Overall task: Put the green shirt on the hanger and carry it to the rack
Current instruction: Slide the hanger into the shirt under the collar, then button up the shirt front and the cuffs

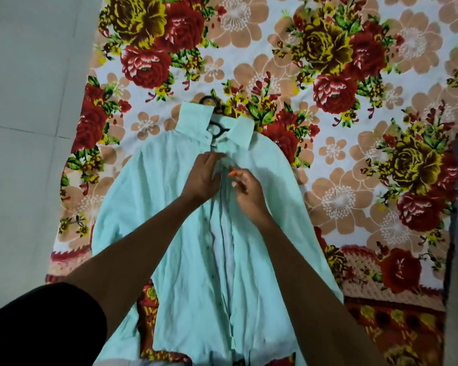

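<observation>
Shirt [185, 233] lay face up on the floral sheet [354, 159], pale green, its long axis running from 12 o'clock to 6 o'clock: collar [214, 120] pointed to 12, hem dropped out of view at 6. Sleeves spread outward toward 8 and 4 o'clock. A black hanger [217, 129] sat inside the neck, part of it visible in the collar opening, its hook [208, 99] poking out past the collar toward 12 and resting on the sheet. Below the hands the front stood unbuttoned, the two plackets parted to show the paler inside. Both hands met at the upper placket, just under the collar. The left hand [204, 175] was curled, fingertips pinching the shirt's left front edge. The right hand [246, 188] was also curled, thumb and forefinger closed near the opposite edge; an orange-painted nail showed, but whether it actually gripped cloth could not be told. The forearms reached in from 6 o'clock, crossing over the lower shirt. Grey floor [24, 128] lay at 9 o'clock, beside the sheet.
</observation>
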`<state>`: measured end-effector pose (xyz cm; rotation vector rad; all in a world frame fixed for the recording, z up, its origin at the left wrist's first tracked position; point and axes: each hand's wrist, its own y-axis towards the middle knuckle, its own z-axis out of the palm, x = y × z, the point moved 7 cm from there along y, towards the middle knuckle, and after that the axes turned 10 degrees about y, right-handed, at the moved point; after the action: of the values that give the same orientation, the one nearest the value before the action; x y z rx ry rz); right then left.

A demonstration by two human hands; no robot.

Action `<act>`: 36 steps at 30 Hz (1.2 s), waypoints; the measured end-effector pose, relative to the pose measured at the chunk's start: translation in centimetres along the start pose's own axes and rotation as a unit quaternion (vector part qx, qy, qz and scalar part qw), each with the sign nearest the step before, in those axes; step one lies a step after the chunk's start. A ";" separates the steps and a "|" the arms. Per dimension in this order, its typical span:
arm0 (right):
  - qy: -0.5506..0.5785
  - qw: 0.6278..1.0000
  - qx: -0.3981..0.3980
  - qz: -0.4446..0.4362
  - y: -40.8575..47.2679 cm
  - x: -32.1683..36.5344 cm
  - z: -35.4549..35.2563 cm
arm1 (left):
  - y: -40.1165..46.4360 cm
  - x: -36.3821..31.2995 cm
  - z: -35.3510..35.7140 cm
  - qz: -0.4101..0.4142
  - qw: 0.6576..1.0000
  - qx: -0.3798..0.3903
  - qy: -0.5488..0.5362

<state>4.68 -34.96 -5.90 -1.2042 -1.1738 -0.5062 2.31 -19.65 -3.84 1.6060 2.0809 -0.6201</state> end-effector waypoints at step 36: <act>-0.212 0.969 -0.111 -0.062 -31.0 -17.5 -1.6 | -39.1 -2.3 11.1 -0.282 0.956 -0.004 -0.082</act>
<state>-26.78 -51.60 -7.54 -1.4849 -1.5966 -0.4966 -34.37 -36.83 -8.21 0.8990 2.4070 -0.8910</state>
